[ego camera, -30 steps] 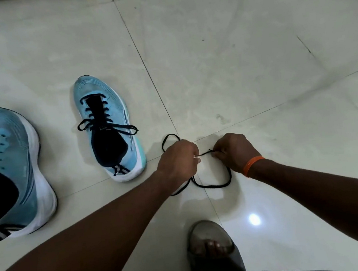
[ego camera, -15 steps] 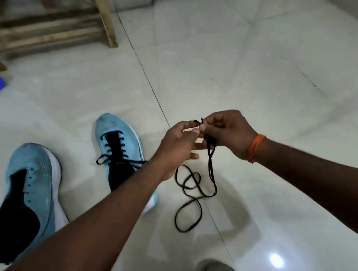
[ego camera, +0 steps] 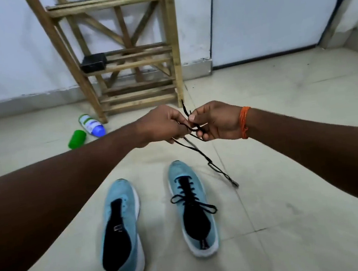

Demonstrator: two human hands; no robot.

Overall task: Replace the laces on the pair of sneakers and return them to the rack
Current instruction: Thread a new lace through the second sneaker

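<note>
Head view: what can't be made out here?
Head view only.
Hidden: part of the lace, inside the left hand and right hand; knotted or not, cannot tell.
Too small: the bottle label text; the black box on the rack, unidentifiable.
Cut off: the rack top, by the upper frame edge.

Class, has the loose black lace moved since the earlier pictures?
Yes: raised from the floor; the left hand and right hand hold the lace up.

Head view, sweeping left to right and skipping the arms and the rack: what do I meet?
Green cylinder → unlaced blue sneaker → laced blue sneaker → loose end of the black lace. The white-and-blue bottle straddles the first two, so it is left out.
</note>
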